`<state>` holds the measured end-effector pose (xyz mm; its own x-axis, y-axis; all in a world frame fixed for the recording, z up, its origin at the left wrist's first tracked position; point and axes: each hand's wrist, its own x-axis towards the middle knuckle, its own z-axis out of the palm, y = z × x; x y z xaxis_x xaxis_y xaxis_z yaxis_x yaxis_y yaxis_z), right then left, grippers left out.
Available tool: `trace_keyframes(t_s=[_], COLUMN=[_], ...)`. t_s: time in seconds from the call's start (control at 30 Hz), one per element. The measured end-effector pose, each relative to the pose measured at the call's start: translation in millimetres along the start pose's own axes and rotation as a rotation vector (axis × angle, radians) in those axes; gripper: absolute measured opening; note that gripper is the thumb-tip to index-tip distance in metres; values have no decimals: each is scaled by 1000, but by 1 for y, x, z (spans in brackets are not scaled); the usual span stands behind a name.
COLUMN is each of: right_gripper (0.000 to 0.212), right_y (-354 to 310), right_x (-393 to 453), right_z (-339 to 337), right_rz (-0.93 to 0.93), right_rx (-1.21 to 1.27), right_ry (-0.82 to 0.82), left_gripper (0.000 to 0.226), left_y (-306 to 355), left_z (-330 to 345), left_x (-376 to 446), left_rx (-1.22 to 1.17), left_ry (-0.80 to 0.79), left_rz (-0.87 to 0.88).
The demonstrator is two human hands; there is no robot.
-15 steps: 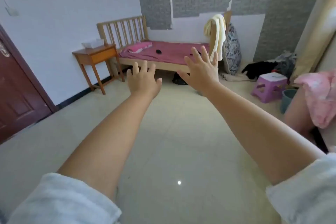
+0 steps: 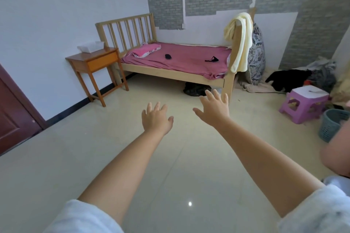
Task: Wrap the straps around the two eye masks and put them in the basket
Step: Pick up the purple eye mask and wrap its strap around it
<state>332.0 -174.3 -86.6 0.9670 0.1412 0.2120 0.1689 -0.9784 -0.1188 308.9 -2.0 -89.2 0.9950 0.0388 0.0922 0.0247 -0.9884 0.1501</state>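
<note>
Nothing is done yet — your left hand (image 2: pixel 156 119) and right hand (image 2: pixel 214 109) are both spread and empty. The two masks (image 2: pixel 168 56) (image 2: pixel 212 59) lie on the bed (image 2: pixel 181 56) well beyond them (one looks already wrapped); the basket (image 2: pixel 91 46) sits far left.

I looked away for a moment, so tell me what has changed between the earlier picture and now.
Both hands have dropped lower in the view: the left hand and right hand now sit below the bed rather than across it. They remain open and empty, nothing grasped. The two black eye masks, one and the other, lie unmoved on the pink sheet.
</note>
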Motion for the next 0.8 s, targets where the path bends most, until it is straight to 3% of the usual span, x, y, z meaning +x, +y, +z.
trace_keyframes(t_s=[0.4,0.8], right_gripper=[49,52], right_y=[18,58], right_x=[299,599], right_z=[63,128], right_rz=[27,181], right_rx=[11,10], right_ry=[15,-28], left_gripper=[52,52], left_y=[-44,-61], left_z=[20,53], left_x=[303,640], left_rx=[8,-27], left_ry=[69,31], left_rz=[-2,88])
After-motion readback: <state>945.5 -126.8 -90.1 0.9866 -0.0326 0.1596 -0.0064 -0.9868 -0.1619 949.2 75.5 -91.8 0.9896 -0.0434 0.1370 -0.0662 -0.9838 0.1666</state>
